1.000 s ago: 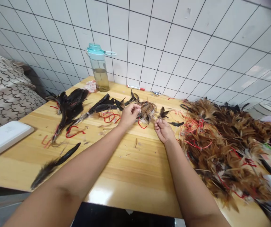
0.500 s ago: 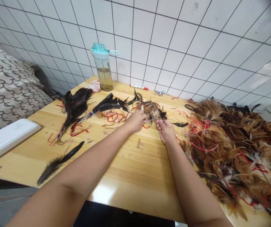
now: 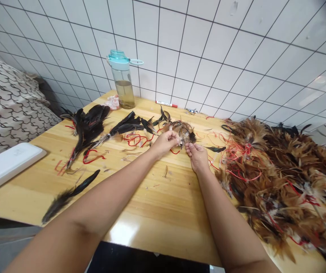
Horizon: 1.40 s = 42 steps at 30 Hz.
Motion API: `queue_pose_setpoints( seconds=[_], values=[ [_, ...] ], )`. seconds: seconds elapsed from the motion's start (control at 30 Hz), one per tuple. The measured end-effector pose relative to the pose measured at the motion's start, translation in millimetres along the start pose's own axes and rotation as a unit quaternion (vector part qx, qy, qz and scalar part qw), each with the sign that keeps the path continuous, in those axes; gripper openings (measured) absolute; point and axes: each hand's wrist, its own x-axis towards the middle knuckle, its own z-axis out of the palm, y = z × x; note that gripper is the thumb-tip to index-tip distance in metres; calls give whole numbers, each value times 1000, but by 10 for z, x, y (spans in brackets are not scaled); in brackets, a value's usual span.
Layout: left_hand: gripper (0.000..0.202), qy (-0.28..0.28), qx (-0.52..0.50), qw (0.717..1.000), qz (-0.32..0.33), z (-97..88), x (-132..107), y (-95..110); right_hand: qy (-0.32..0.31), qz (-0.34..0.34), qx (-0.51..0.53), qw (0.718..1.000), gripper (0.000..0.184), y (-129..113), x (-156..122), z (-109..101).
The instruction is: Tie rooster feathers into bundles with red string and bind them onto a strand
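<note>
Fingertips of my left hand (image 3: 165, 144) are pinched at the near side of a small heap of loose brown feathers (image 3: 183, 128), on pale feather ends. My right hand (image 3: 197, 155) pinches feathers at the heap's near right, close to the left fingertips. What exactly lies between the fingers is small and partly hidden. A single dark feather (image 3: 216, 149) lies just right of my right hand. Left of the heap is a bundle of black feathers (image 3: 127, 125), with tangled red string (image 3: 137, 140) in front of it.
Many brown feather bundles (image 3: 287, 170) tied with red string cover the table's right side. More black feathers (image 3: 90, 125) lie at left, beside a white box-like object (image 3: 12, 165). A water bottle (image 3: 124, 83) and a red-capped marker (image 3: 166, 104) stand and lie by the tiled wall.
My left hand has shifted slightly nearer and to the right, its thumb and fingertips now more in view. The right hand has moved slightly left, so the fingertips are closer together.
</note>
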Motion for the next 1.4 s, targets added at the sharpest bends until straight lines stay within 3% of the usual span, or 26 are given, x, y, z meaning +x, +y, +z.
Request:
queue_pose_setpoints(
  seconds=[0.27,0.47,0.9,1.1,1.4],
  values=[
    [33,-31,-88,995,-31,-26,-1,7,-7,10,13,1000,34,-42,-38,22],
    [29,-27,-49,997,-51,-1,-18,-4,-22,28,-29,999,35,-61,-93,70],
    [25,-80,5,996,-50,13,-27,-42,-70,55,-87,992,34,-93,-80,15],
    [15,-65,64,995,-44,48,-27,-37,-80,49,-79,992,34,-87,-89,20],
    [16,3,55,996,-76,135,-56,18,-57,58,-58,995,33,-88,-75,29]
  ],
)
